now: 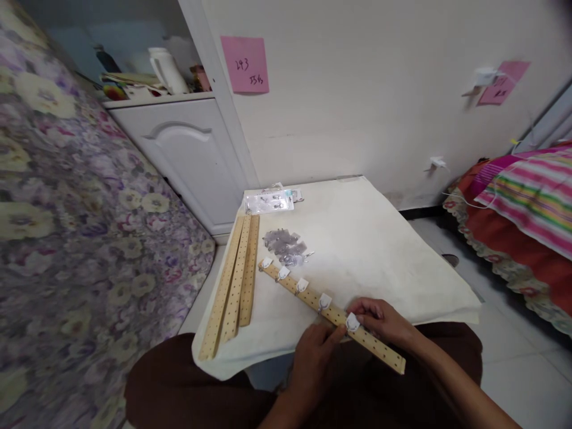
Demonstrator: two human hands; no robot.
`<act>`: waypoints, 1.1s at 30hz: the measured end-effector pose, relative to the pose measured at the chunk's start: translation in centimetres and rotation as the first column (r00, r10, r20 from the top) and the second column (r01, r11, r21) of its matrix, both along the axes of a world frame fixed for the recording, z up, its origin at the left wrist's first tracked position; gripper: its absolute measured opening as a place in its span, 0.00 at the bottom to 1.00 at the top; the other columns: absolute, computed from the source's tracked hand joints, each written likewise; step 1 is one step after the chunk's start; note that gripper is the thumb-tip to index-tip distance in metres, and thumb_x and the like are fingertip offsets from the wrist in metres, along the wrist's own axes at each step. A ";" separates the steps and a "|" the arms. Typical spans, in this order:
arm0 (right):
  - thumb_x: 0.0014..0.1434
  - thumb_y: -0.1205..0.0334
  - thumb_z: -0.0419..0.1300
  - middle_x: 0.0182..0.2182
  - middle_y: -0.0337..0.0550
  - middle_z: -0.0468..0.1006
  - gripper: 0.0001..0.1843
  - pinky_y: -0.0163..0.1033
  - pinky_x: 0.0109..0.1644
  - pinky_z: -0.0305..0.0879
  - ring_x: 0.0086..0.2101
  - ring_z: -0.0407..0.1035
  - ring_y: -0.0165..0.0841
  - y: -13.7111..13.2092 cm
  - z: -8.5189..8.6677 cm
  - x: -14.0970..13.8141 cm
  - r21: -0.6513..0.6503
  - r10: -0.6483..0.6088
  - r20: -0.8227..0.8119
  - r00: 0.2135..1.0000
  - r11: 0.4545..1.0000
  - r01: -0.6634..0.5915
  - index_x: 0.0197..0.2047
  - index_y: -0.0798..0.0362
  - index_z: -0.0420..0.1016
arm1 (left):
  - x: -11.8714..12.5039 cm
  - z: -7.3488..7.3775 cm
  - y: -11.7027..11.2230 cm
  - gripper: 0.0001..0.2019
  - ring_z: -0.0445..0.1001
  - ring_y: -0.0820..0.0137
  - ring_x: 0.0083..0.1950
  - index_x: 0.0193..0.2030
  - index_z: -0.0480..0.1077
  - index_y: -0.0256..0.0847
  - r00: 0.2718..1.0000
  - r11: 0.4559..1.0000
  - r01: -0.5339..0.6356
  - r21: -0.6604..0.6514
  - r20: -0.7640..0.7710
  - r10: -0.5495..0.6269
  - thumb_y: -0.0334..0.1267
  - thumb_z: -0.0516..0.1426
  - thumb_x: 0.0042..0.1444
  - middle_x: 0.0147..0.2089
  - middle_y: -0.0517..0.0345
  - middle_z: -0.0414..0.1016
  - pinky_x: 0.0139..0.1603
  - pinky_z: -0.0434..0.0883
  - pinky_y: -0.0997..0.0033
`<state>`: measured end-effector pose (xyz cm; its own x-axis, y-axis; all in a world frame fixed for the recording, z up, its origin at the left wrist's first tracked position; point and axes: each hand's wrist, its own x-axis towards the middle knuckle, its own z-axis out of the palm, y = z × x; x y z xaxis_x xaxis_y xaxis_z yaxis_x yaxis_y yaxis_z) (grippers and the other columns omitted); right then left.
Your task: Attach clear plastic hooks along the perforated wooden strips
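Observation:
A wooden strip with rows of small holes (310, 296) lies slantwise across the front of the table and juts past its near edge. Several small white cards, each with a metal ring or hook, sit along it. My left hand (313, 356) grips the strip from the near side, its thumb by the nearest white card (353, 322). On the far side, the closed fingers of my right hand (385, 322) pinch that card at its edge. Beyond the strip's far end is a pile of small clear plastic packets (286, 245) with metal bits in them.
Several more perforated wooden strips (235, 280) lie side by side along the table's left edge. A clear plastic case (269, 201) rests at the back of the cloth-covered table (379, 238). A floral curtain (111, 268) hangs at left; a bed (527, 202) stands right.

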<state>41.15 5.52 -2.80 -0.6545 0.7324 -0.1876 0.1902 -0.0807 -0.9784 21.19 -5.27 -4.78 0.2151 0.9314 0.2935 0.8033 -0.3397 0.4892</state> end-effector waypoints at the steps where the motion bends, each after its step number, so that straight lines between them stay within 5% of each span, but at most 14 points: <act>1: 0.55 0.59 0.58 0.30 0.39 0.75 0.09 0.36 0.35 0.61 0.31 0.67 0.32 0.0 0.1 0.0 0.010 0.002 0.003 1.000 1.000 -0.002 0.39 0.52 0.74 | 0.0 0.0 0.0 0.23 0.69 0.64 0.39 0.60 0.64 0.51 1.000 1.000 -0.003 0.007 0.009 0.003 0.30 0.49 0.59 0.40 0.55 0.73 0.38 0.66 0.66; 11: 0.56 0.59 0.58 0.30 0.37 0.73 0.10 0.34 0.33 0.59 0.29 0.65 0.30 0.0 -0.2 0.0 -0.043 0.011 -0.035 0.999 0.999 -0.012 0.41 0.52 0.73 | 0.1 -0.1 0.1 0.23 0.69 0.66 0.37 0.59 0.64 0.52 0.999 0.999 -0.008 0.048 -0.042 0.011 0.29 0.49 0.58 0.38 0.56 0.73 0.36 0.67 0.67; 19: 0.57 0.56 0.59 0.27 0.36 0.70 0.11 0.32 0.27 0.53 0.24 0.60 0.26 -0.1 0.5 0.0 -0.046 0.005 -0.029 1.000 0.999 -0.006 0.41 0.53 0.73 | 0.1 1.1 -0.1 0.24 0.69 0.65 0.40 0.59 0.64 0.50 0.999 0.999 -0.004 -0.040 -0.045 0.002 0.28 0.49 0.56 0.40 0.56 0.73 0.39 0.67 0.67; 25: 0.59 0.50 0.55 0.22 0.32 0.65 0.15 0.31 0.20 0.48 0.17 0.54 0.22 -0.1 0.3 0.1 -0.100 -0.030 -0.017 0.999 0.995 0.028 0.41 0.52 0.72 | -0.2 0.1 -0.1 0.24 0.69 0.65 0.42 0.58 0.63 0.44 0.999 0.997 0.024 0.068 0.029 -0.026 0.24 0.48 0.55 0.43 0.53 0.73 0.41 0.69 0.65; 33: 0.54 0.48 0.60 0.28 0.35 0.71 0.18 0.31 0.19 0.53 0.17 0.58 0.21 1.3 -0.8 0.1 -0.097 -0.114 -0.036 0.993 0.989 0.110 0.41 0.53 0.71 | -0.6 -0.5 -0.4 0.23 0.69 0.67 0.42 0.55 0.62 0.42 0.991 0.990 0.039 0.136 0.121 -0.056 0.22 0.47 0.54 0.42 0.52 0.71 0.40 0.70 0.67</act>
